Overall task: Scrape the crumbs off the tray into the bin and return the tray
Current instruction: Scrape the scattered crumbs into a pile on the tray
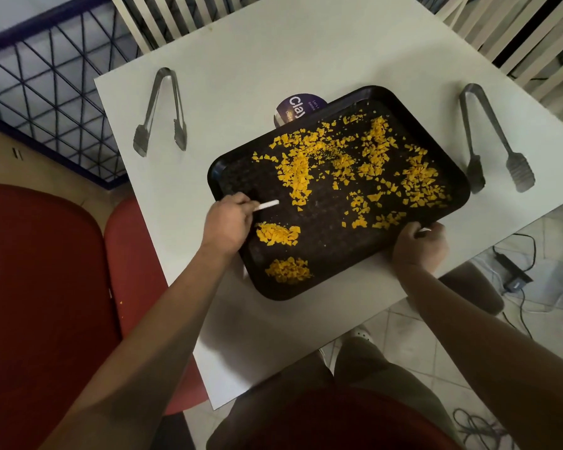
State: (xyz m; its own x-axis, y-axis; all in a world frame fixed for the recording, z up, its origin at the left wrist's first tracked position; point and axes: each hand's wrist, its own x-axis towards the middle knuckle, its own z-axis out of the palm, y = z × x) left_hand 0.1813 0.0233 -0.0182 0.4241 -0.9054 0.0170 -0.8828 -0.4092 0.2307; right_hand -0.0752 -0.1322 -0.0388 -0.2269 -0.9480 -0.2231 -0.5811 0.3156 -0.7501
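While the tray (325, 251) sits askew on the bench (241, 66) near its front edge, we see our left hand (227, 222) pinching a white scraper (267, 205) over it, right hand (418, 245) gripping its near rim; yellow crumbs (298, 172) are scattered across it. Tongs (161, 113) lie at the left edge.

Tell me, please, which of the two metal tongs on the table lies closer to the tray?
The tongs right of the tray: their tips almost reach the tray's rim, whereas the tongs left of the tray lie well apart from it.

Yellow crumbs (298, 170) on black tray (325, 251), white table (273, 53)
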